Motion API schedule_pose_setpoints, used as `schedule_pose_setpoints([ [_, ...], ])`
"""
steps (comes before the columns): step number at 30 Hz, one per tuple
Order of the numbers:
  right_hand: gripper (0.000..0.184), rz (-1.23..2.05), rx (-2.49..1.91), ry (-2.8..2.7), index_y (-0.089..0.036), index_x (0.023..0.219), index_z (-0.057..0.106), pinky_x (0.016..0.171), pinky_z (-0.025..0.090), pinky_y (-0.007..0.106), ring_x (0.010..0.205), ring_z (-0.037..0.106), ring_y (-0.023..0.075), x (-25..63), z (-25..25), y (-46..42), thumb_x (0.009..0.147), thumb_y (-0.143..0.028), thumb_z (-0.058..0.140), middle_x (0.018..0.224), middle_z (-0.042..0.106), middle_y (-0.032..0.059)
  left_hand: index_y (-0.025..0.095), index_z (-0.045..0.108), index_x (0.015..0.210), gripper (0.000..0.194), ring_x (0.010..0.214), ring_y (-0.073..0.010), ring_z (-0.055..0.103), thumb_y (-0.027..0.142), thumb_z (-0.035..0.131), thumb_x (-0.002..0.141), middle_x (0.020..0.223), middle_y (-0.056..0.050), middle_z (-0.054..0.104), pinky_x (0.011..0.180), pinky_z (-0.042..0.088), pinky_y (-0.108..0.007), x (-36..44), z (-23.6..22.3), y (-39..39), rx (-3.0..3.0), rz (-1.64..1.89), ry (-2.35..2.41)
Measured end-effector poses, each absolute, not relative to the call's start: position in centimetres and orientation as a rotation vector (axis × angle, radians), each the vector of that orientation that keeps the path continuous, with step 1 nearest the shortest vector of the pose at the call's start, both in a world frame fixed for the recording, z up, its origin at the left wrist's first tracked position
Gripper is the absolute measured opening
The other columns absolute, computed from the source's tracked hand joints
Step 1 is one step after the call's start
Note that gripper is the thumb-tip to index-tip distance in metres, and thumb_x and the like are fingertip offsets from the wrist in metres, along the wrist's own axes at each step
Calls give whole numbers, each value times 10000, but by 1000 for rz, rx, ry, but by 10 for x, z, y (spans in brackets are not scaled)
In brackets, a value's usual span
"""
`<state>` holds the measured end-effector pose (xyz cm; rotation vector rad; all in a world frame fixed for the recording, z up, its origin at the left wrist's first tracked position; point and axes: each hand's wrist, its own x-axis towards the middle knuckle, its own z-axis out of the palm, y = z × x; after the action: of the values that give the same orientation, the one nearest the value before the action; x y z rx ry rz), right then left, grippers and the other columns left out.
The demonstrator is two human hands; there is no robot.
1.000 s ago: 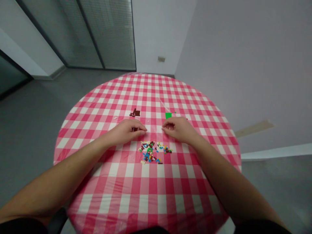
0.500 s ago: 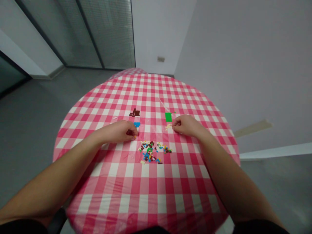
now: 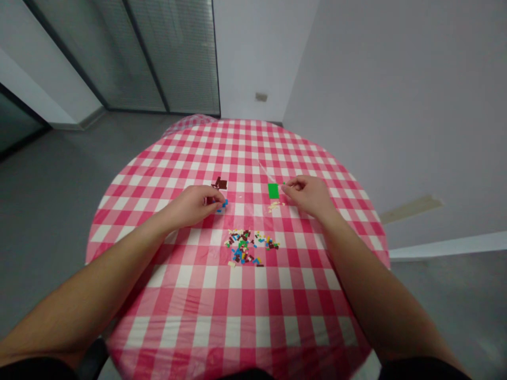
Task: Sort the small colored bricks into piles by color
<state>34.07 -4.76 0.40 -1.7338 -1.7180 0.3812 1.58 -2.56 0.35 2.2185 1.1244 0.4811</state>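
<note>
My left hand [image 3: 192, 206] rests low over the cloth, its fingertips on a small group of blue plastic bricks [image 3: 221, 205]. Whether those fingers hold a piece is hidden. Just beyond them lie dark brown bricks [image 3: 219, 183]. My right hand [image 3: 309, 195] is curled just right of a flat green plate [image 3: 273, 190], with a tiny green brick [image 3: 283, 183] at its fingertips. Below that plate lie a few cream pieces [image 3: 273, 206]. A scattered heap of small multicoloured bricks [image 3: 245, 247] sits between my forearms, touched by neither hand.
The bricks lie on a round table covered with a pink-and-white gingham cloth [image 3: 237, 301], its edge curving around them. Grey floor [image 3: 79, 163] surrounds the table. Behind it stands a glass partition with blinds [image 3: 174, 58], and a pale wall [image 3: 376, 95] rises at the right.
Both hands have moved toward the far side of the table. My left hand now sits over the blue bricks, and my right hand has shifted up beside the green plate. Cream pieces now lie below the plate.
</note>
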Motion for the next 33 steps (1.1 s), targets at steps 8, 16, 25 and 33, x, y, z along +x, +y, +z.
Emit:
schedule_pose_setpoints([
  [8, 203, 495, -1417, -1761, -192, 843, 758, 593, 474, 293, 639, 631, 168, 323, 20, -64, 820, -375, 672, 754, 744, 50, 187, 544, 727, 193, 717, -137, 582, 297, 680, 809, 810, -29, 676, 690, 466, -299, 36, 4, -46, 1958, 744, 987],
  [16, 136, 1024, -1066, -2414, -196, 875, 790, 599, 442, 235, 631, 652, 128, 279, 7, -89, 846, -167, 661, 770, 770, 15, 191, 467, 662, 273, 547, -94, 521, 291, 690, 782, 606, 39, 550, 532, 417, -227, 57, -11, -69, 1741, 508, 779],
  [25, 144, 979, -1187, -2284, -189, 868, 768, 632, 462, 247, 677, 664, 136, 283, 9, -85, 879, -208, 626, 789, 767, 25, 196, 476, 669, 279, 680, -137, 626, 337, 695, 767, 733, -17, 669, 634, 486, -270, 33, 5, -45, 1836, 580, 912],
  [33, 143, 814, -1350, -2339, -185, 853, 767, 656, 453, 269, 708, 661, 151, 289, 1, -75, 871, -206, 627, 822, 768, 56, 202, 690, 761, 170, 637, -169, 609, 367, 703, 722, 695, -15, 690, 564, 416, -259, -17, -1, 7, 2097, 607, 1623],
])
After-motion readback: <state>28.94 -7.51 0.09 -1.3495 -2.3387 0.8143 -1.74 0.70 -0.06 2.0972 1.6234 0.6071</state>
